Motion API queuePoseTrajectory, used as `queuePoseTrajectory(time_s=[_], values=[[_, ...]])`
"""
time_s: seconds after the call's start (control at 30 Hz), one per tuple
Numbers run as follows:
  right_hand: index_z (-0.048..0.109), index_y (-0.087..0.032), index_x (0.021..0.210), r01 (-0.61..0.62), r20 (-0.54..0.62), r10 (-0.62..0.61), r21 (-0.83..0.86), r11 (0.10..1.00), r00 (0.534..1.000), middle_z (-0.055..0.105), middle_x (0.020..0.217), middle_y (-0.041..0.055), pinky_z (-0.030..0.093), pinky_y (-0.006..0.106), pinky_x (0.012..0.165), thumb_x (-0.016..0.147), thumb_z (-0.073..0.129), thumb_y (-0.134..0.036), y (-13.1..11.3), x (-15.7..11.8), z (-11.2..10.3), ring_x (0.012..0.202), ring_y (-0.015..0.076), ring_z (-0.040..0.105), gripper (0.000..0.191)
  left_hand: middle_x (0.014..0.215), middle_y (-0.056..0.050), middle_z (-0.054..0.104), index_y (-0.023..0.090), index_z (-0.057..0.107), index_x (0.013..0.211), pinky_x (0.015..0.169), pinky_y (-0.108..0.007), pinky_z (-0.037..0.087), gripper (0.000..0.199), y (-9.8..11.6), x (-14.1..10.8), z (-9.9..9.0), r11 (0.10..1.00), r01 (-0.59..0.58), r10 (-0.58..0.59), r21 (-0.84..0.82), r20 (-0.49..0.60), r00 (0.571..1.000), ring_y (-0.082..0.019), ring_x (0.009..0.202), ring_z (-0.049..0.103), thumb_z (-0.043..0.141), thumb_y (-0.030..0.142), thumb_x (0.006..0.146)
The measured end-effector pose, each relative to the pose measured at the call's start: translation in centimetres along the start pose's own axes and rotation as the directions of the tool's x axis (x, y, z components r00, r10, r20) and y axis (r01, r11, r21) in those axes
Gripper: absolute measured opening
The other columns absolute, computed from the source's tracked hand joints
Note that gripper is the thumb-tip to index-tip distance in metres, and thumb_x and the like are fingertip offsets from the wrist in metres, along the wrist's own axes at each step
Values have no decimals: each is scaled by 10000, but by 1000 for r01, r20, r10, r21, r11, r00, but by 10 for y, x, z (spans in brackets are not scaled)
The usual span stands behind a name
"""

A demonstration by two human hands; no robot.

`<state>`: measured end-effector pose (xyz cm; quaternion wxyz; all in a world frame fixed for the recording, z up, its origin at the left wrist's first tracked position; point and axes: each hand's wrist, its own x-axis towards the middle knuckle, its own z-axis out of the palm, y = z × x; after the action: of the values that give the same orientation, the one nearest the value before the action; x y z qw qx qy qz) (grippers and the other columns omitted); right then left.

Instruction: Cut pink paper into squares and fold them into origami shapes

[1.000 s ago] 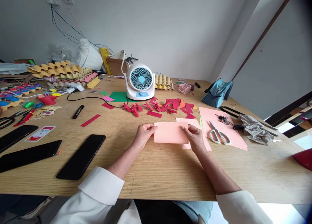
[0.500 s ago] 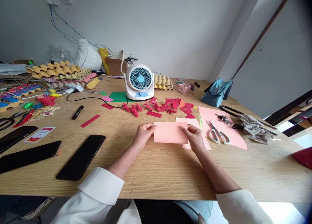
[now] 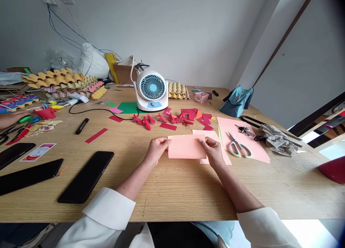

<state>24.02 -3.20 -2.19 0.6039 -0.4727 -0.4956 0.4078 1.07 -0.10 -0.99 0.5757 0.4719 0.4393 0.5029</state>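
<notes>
A folded sheet of pink paper [image 3: 186, 146] is stretched between my hands above the table. My left hand [image 3: 157, 150] pinches its left edge between thumb and fingers. At the upper right corner, my right hand [image 3: 214, 150] grips it with the thumb on the near face and the fingers behind. Beneath and beyond my right hand lies another pink sheet [image 3: 228, 160], partly hidden. White-handled scissors [image 3: 239, 147] rest on a larger stack of pink paper [image 3: 260, 152] to the right, beside a bunch of keys [image 3: 244, 130].
Red folded paper pieces [image 3: 145, 122] lie beyond my hands, before a white fan [image 3: 152, 88]. A black phone [image 3: 86, 178] and a marker [image 3: 82, 126] are on the left. Another person's hand [image 3: 12, 118] reaches in at the far left. A blue bag [image 3: 234, 102] stands back right.
The view has shifted slightly, so the whole scene sits a little further left. Another person's hand has come in at the left edge. My grip on the paper looks the same.
</notes>
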Motion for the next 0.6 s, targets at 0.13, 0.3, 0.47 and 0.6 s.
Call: queuePoseTrajectory(time_s=[0.13, 0.3, 0.47, 0.6], values=[[581, -182, 646, -7, 2, 7, 1, 1000, 1000, 542, 649, -7, 337, 234, 508, 715, 722, -551, -2, -1, 1, 574, 117, 435, 402, 678, -16, 666, 138, 693, 709, 553, -233, 478, 421, -2, 1, -2, 1000, -18, 17, 22, 24, 1000, -133, 633, 572, 807, 514, 558], [554, -186, 619, -20, -15, 20, -36, 999, 1000, 524, 624, -7, 326, 241, 499, 685, 709, -621, -4, -1, 1, 559, 118, 415, 466, 676, -21, 674, 139, 686, 701, 550, -239, 476, 421, -4, 2, -3, 999, -31, 29, 43, 43, 999, -140, 628, 581, 801, 523, 573], [498, -186, 562, -7, -12, 7, -11, 1000, 1000, 435, 572, -27, 268, 239, 481, 694, 724, -580, -5, -1, 1, 532, 99, 341, 472, 673, -17, 664, 132, 687, 704, 542, -238, 476, 435, -4, 2, -3, 997, -47, 44, 64, 44, 998, -130, 612, 563, 791, 536, 583], [482, -183, 564, 3, 5, -3, 11, 1000, 1000, 398, 574, -33, 233, 237, 479, 732, 712, -541, -6, -2, 2, 530, 92, 310, 457, 668, -16, 659, 127, 696, 732, 539, -238, 471, 455, -4, 2, -3, 997, -36, 34, 68, 31, 999, -131, 606, 561, 795, 540, 571]])
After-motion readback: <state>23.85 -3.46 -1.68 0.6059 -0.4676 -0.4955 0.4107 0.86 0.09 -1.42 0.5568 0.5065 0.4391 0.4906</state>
